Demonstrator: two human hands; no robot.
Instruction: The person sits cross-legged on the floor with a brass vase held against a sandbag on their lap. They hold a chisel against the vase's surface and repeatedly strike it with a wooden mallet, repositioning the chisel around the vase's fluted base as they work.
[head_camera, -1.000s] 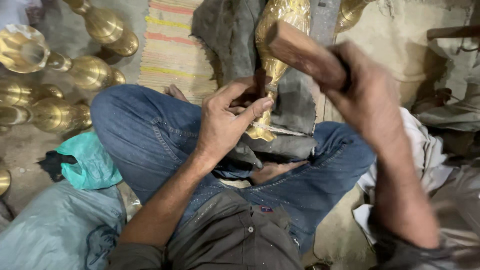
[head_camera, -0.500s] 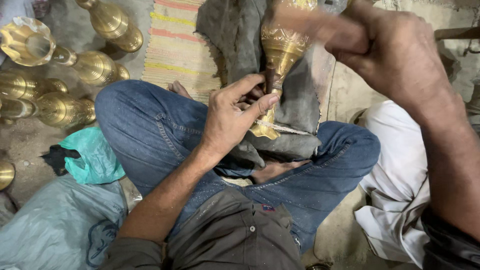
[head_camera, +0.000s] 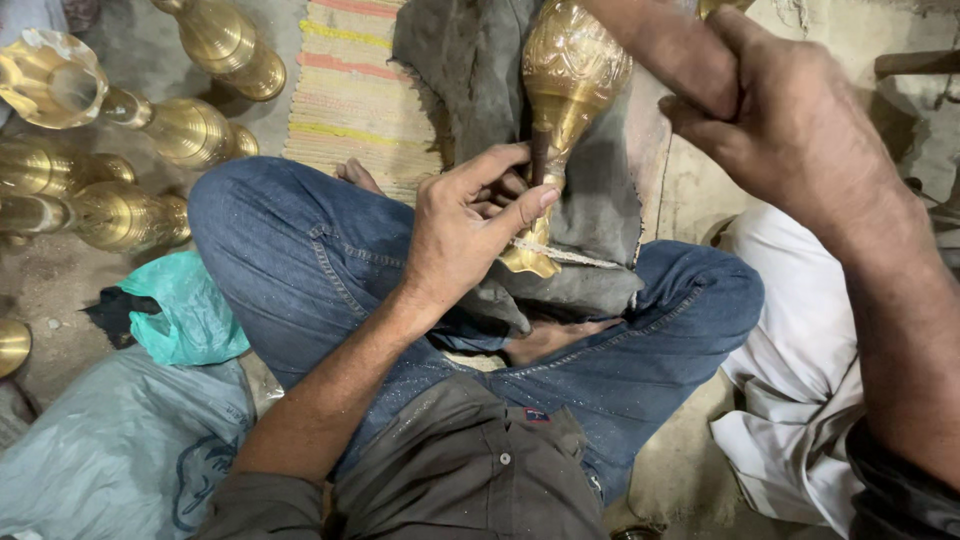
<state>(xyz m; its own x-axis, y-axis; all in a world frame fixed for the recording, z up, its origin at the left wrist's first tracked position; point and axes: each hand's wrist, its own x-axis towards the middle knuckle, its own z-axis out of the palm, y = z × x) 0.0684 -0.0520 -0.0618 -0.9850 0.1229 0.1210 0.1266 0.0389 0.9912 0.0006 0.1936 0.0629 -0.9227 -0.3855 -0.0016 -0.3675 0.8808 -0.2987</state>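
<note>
Head view, counts: one brass vase (head_camera: 570, 85) is being worked in the lap; five more brass vases (head_camera: 165, 125) lie on the floor at the upper left, plus a sliver of another brass piece at the far left edge.
Hands: two, the left hand (head_camera: 470, 225) and the right hand (head_camera: 790, 130), both bare.
Cloths: one grey cloth (head_camera: 600, 215) under the worked vase, one teal rag (head_camera: 185, 310) by the left knee, one white cloth (head_camera: 800, 390) by the right knee, one grey sack (head_camera: 110, 460) at the lower left.
Mat: one striped woven mat (head_camera: 355, 90), with bands of red, yellow and tan, rough in weave.
Vase in the lap: bright brass, embossed on its round bulb, narrowing to a thin stem and flaring to a foot; it stands tilted, foot down, between the crossed legs, resting against the grey cloth.
Floor vases: smooth, polished, with a bulb-and-stem shape; one has a scalloped open mouth.
Jeans: blue denim, dusted with fine specks.
Left grip: fingers curled narrow around the stem just above the foot, thumb stretched along the near side, holding the vase steady.
Right grip: closed in a fist around a brown wooden handle (head_camera: 655, 45) raised beside the vase's bulb; the handle's end is out of frame.
</note>
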